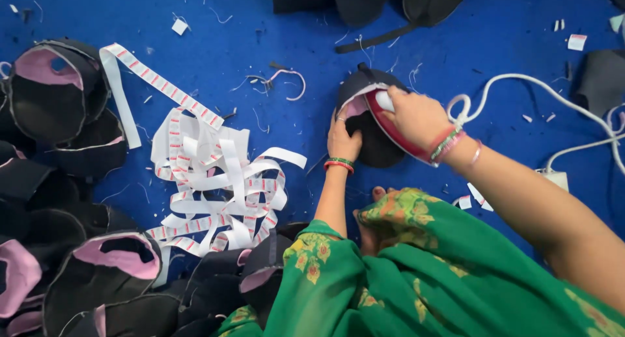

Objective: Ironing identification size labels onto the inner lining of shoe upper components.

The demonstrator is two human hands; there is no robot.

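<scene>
- Black piece (pixel 377 145) with pink lining lies on blue mat (pixel 260 24), centre frame.
- Right hand (pixel 416 119) curls fingers round iron (pixel 390 119), pressing it down on piece.
- Left hand (pixel 342 141), at iron's 8 o'clock, pinches edge, likely steadying it.
- Label tape (pixel 215 181) heaped at 9 o'clock.

My only view is the head camera, looking almost straight down, close over the hands (pixel 384 125) and blue floor (pixel 260 24); its edges seem cropped by the frame.
</scene>
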